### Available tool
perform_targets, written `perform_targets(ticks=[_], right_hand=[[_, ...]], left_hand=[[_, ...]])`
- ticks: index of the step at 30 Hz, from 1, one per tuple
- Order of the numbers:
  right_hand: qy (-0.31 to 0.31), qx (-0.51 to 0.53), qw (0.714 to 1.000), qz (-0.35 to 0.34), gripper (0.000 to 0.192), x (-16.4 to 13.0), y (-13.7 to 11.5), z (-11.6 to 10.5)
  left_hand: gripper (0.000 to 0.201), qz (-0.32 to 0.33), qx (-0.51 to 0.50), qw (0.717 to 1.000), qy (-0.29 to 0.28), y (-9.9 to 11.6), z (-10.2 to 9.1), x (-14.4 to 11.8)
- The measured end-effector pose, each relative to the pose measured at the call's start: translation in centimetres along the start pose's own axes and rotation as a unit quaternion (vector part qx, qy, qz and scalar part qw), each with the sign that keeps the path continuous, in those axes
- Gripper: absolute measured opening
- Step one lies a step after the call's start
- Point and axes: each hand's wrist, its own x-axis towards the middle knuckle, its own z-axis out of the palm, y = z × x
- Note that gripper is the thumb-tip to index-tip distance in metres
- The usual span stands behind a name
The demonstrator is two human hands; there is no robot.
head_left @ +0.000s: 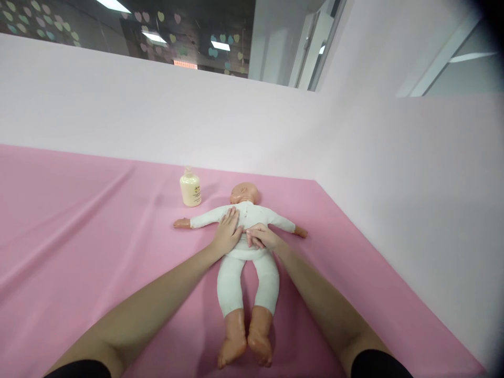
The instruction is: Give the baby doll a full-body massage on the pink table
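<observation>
A baby doll [246, 273] in a white suit lies face up on the pink sheet [98, 252], head away from me, arms spread, bare feet toward me. My left hand [227, 232] rests flat on the doll's chest, fingers together and pointing up toward its shoulder. My right hand [260, 236] sits on the doll's belly just beside the left hand, fingers curled and pinching at the white cloth near the front buttons. Both forearms reach in from the bottom edge.
A cream pump bottle [190, 187] stands upright on the sheet left of the doll's head. Pale walls [394, 184] close off the far side and the right side of the sheet. Dark windows run above the far wall.
</observation>
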Motion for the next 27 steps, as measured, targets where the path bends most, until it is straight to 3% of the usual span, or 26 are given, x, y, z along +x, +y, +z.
perform_targets(ticks=[7, 14, 20, 27], right_hand=[[0.125, -0.088, 0.988, -0.031, 0.031, 0.1, 0.7, 0.9], [0.126, -0.312, 0.931, -0.142, 0.022, 0.5, 0.5, 1.4], [0.151, -0.393, 0.896, -0.144, 0.007, 0.5, 0.7, 1.1], [0.166, -0.461, 0.868, -0.078, 0.042, 0.5, 1.3, 0.5]], left_hand=[[0.059, -0.010, 0.011, 1.000, 0.003, -0.4, 0.3, 0.0], [0.058, -0.018, 0.021, 0.999, -0.019, -0.2, 0.2, 0.0], [0.058, -0.034, 0.046, 0.998, -0.041, 0.7, -0.5, -0.1], [0.057, -0.036, 0.073, 0.996, -0.042, 0.8, -0.7, -0.1]])
